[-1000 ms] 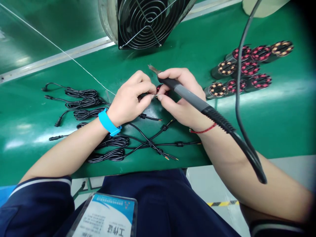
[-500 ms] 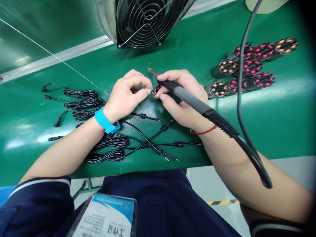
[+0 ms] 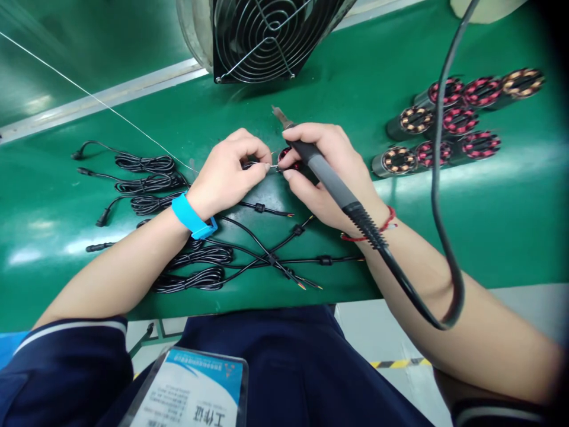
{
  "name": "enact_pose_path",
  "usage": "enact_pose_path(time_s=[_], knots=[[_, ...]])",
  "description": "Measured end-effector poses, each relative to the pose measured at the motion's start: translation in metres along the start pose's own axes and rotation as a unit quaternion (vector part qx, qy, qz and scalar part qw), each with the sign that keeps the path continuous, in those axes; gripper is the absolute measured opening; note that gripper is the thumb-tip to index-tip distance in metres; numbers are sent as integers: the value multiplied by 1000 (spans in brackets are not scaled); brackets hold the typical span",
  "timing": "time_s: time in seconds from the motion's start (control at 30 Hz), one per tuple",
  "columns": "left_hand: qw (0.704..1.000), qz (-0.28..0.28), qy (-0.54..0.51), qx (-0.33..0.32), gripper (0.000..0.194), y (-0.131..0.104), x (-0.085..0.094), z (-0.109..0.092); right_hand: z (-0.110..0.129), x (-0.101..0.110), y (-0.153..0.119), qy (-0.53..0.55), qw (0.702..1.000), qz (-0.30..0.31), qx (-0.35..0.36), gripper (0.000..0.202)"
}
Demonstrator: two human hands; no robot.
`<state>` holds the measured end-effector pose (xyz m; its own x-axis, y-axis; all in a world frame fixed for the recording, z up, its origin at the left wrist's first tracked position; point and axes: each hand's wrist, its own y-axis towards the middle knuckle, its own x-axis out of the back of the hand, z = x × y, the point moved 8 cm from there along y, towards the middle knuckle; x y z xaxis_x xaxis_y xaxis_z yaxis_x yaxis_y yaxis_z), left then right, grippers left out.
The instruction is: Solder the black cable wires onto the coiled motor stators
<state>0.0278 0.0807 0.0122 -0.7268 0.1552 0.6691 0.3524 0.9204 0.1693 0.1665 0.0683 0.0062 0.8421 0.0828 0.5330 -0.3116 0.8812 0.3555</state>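
Observation:
My left hand (image 3: pixel 233 172) pinches a thin wire (image 3: pixel 274 166) between thumb and forefinger. Opposite it, my right hand (image 3: pixel 331 172) holds a dark soldering iron (image 3: pixel 326 175) along the palm side of the thumb, its tip pointing up and away. The right thumb and a fingertip also close at the wire's other end. Between the hands, partly hidden by the right fingers, is a red-wound motor part (image 3: pixel 284 156). Coiled black cables (image 3: pixel 144 168) lie left of and below my left hand, with stripped ends (image 3: pixel 302 286) near the front edge.
A fan with a wire grille (image 3: pixel 267 41) stands at the back. Several wound stators (image 3: pixel 457 120) are grouped at the right. The iron's cord (image 3: pixel 438 178) hangs down over my right forearm. A thin pale strand (image 3: pixel 89 93) crosses from the upper left toward my left wrist.
The iron has turned steeper in my right hand, and its cord has swung left, nearer the forearm. Both hands remain close together, with the wire between them now straighter.

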Motion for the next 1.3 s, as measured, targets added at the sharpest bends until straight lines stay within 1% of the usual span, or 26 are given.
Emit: enact_pose_path(time_s=[0.13, 0.23, 0.3, 0.4, 0.5, 0.53, 0.6, 0.7, 0.8, 0.87, 1.0, 1.13, 1.3], knots=[[1000, 3, -5, 6, 14, 1, -1, 1, 0, -3, 3, -26, 1000, -3, 10, 36], [1000, 0, -10, 7, 14, 1, -1, 0, 0, 0, 5, -37, 999, -29, 18, 36], [1000, -3, -10, 5, 14, 0, -1, -1, 1, 2, 5, -35, 998, -40, 17, 38], [1000, -10, -3, -1, 15, 0, -1, -2, 2, 3, 4, -20, 999, -36, 2, 36], [1000, -17, 3, -9, 14, -1, -1, -3, 2, 13, 1, 10, 997, -69, -26, 28], [1000, -18, 5, -12, 15, -1, -1, -4, 2, 18, -1, 22, 996, -85, -26, 26], [1000, -18, 14, -18, 15, -1, -2, -5, 8, 29, -4, 31, 993, -113, 9, 24], [999, -19, 32, -26, 15, -1, -2, -6, 18, 42, -10, 4, 986, -153, 67, 23], [998, -21, 43, -29, 14, -1, -3, -6, 23, 54, -15, -25, 978, -197, 71, 15], [999, -20, 44, -25, 13, -1, -4, -5, 27, 58, -18, -31, 973, -217, 76, 16], [999, -21, 34, -11, 14, -1, -4, -4, 29, 61, -20, -24, 971, -225, 71, 21], [999, -24, 30, -6, 14, -1, -4, -4, 28, 61, -19, -31, 973, -220, 66, 22], [999, -24, 30, -10, 14, 0, -4, -3, 31, 59, -18, -33, 977, -199, 70, 23]])
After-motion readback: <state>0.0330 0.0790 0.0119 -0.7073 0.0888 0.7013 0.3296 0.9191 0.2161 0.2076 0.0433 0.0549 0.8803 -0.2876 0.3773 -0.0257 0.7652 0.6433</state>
